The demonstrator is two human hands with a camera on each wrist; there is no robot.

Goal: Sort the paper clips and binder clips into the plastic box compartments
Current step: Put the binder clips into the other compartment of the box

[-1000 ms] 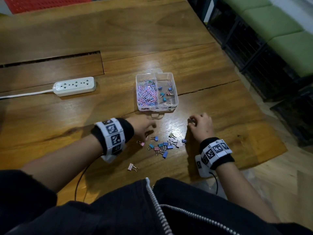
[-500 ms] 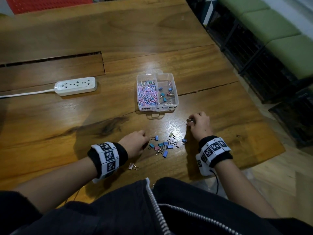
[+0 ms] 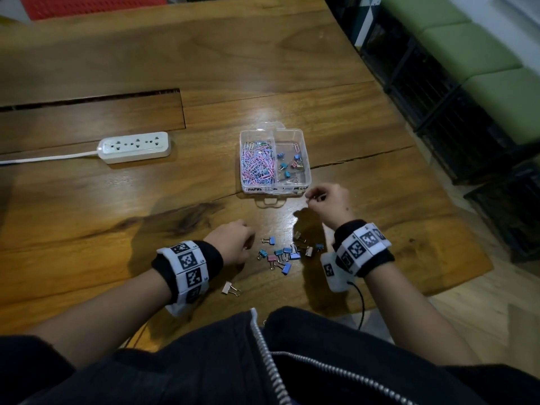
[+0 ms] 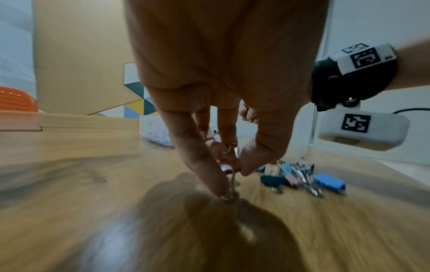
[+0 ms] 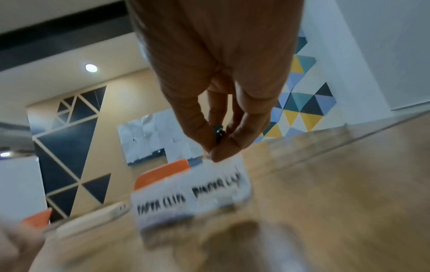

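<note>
clear plastic box (image 3: 304, 150), binder clips (image 3: 285, 254) scattered nearby

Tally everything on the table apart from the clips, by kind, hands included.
plastic box: 1
power strip: 1
hands: 2, the left hand and the right hand
Total: 4

left hand (image 3: 233, 241) fingers pinched low, right hand (image 3: 330, 200) pinching, raised

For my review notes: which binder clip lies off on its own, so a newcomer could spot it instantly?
Start at the clear plastic box on the wooden table and come toward the person, past the cluster of binder clips. Just by the left wrist lies a lone pink binder clip, apart from the pile.
</note>
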